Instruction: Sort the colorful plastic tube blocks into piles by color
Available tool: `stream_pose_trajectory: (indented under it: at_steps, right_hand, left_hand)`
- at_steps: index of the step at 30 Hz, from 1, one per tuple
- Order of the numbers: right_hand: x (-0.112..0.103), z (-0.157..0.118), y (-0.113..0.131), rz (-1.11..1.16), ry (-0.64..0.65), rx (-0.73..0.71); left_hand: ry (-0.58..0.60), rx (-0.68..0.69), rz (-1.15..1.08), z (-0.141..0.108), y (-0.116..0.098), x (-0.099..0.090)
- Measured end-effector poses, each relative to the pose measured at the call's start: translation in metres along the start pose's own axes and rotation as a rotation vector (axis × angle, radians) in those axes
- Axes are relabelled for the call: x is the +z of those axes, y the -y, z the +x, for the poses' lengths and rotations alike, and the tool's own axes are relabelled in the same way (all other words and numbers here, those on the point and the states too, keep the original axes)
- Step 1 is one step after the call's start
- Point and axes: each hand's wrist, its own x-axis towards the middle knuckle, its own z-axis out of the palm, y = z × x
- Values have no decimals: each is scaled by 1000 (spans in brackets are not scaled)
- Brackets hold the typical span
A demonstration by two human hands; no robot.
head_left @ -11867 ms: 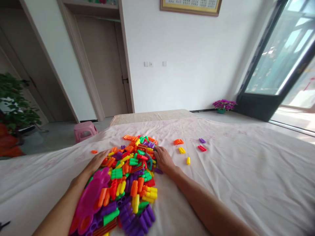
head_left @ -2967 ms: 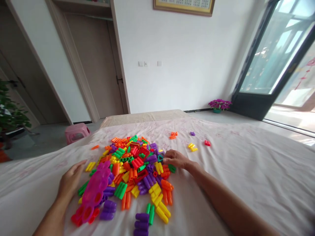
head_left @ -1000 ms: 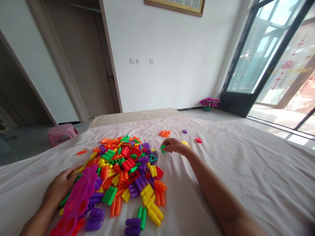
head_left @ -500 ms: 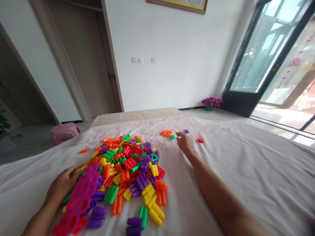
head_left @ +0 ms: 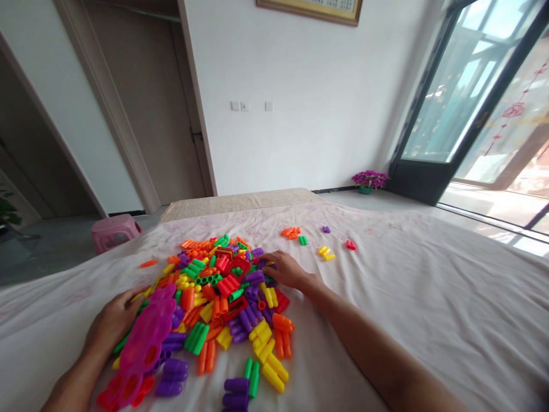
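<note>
A heap of bullet-shaped plastic building pieces (head_left: 229,283) in purple, yellow, orange, green and red covers the cloth in front of me. My right hand (head_left: 285,269) reaches onto the heap's far right side, fingers stretched out and apart at some purple pieces (head_left: 256,277). At the heap's left edge, my left hand (head_left: 115,317) rests with its fingers extended; their tips are partly hidden among yellow and green pieces. Beside that hand, a translucent pink scalloped plastic piece (head_left: 148,337) leans on the heap, above several red parts (head_left: 143,390).
Small colour groups lie beyond my right hand: orange (head_left: 291,232), green (head_left: 303,240), yellow (head_left: 326,253), purple (head_left: 326,229) and red (head_left: 350,245). A wrinkled pale cloth (head_left: 429,286) covers the surface. A pink stool (head_left: 115,232) stands on the floor at the left.
My right hand has moved left from the small groups to the heap. A yellow group now shows where that hand was. My left hand has stayed in place.
</note>
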Motion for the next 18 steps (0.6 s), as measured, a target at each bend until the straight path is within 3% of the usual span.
stream_pose_trajectory:
  at_steps: [5,10,16,18]
  right_hand:
    - [4,1,-1,53,-110,40]
    - [-2,6,-15,302,-272,198]
    - [-45,-2,-69,484,-642,569]
    - [-60,-10,-92,498,-760,633]
  left_hand:
    - [21,8,-29,0,0,0]
    - [5,3,-2,1,0,0]
    - [16,-9,10,5,5,2]
    - [27,-3,8,7,9,4]
